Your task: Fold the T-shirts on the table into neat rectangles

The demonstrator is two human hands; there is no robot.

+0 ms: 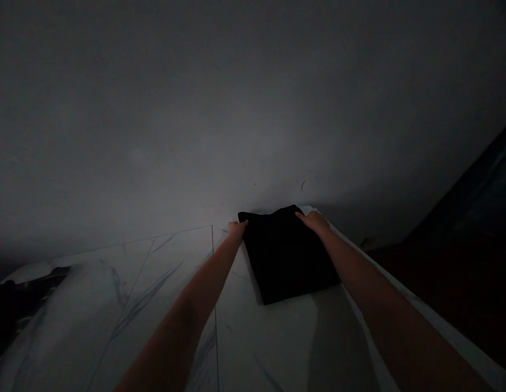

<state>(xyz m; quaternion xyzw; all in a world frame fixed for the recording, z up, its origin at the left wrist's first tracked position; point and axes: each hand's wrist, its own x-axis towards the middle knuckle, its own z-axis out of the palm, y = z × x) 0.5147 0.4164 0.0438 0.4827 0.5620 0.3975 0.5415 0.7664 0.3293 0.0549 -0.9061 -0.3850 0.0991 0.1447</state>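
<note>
Black folded cloth on the marble-patterned desk, left hand grasping its far corner with the fingers, right hand fingers lying flat over its far edge!

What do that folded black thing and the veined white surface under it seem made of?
The folded black bundle looks like matte fabric: soft folds, no shine, weave too dark to see. The white surface looks like polished marble-patterned tile: grey veins, a straight seam.

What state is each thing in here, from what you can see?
Folded black cloth: flat, neatly folded, lying square.
Left hand: at the cloth's near-left corner, fingers touching its edge.
Right hand: open, resting on its far-right edge.
Veined white tile surface: bearing the cloth, dimly lit.
Dark fabric: bunched up at left.
</note>
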